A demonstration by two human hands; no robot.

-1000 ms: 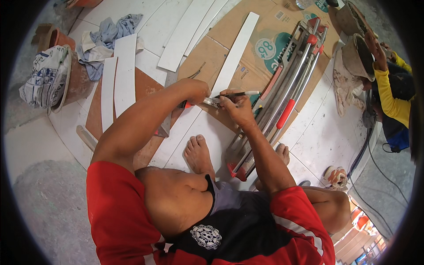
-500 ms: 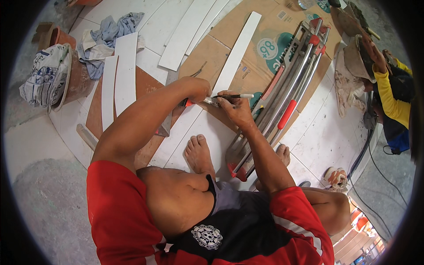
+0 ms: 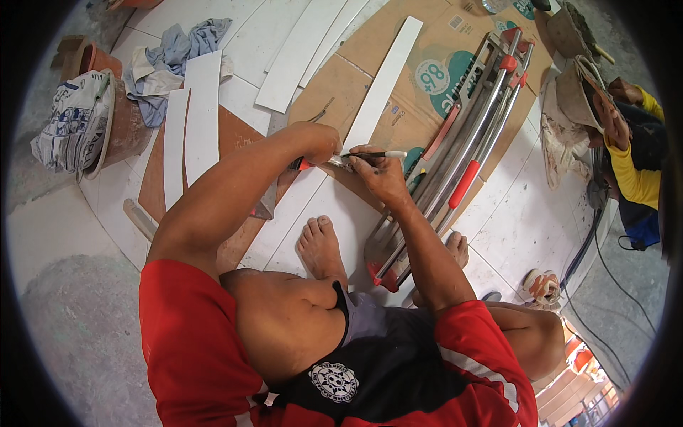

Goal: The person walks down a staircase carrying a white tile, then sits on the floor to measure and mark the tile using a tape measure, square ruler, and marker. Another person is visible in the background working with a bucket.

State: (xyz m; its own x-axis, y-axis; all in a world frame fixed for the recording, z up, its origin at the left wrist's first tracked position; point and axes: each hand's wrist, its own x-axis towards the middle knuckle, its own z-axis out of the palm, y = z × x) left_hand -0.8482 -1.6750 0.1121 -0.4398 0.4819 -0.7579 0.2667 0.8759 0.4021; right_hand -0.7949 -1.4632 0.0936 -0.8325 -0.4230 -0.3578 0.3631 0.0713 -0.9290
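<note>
My right hand (image 3: pixel 380 174) holds a black-and-white marker (image 3: pixel 393 154) over the near end of a long white tile strip (image 3: pixel 388 75), beside a short silver metal piece (image 3: pixel 340 160). My left hand (image 3: pixel 320 142) is curled at that same end; its fingertips are hidden, so what it grips is unclear. An orange-and-black tool (image 3: pixel 304 166) shows below it. The strip lies on cardboard (image 3: pixel 356 57). A metal tile cutter (image 3: pixel 464 183) with red fittings lies alongside, right of my right hand.
More white strips (image 3: pixel 200 114) lie left and behind. A bagged bucket (image 3: pixel 75 124) and a crumpled cloth (image 3: pixel 174 57) are at left. At right, a co-worker in yellow sleeves (image 3: pixel 633 171) is among dirty buckets (image 3: pixel 580 82), near cables (image 3: pixel 601 277) and a shoe (image 3: pixel 541 288).
My right hand and marker have shifted slightly left. The co-worker's hand at the right has moved down to the nearer bucket. My left hand has barely moved.
</note>
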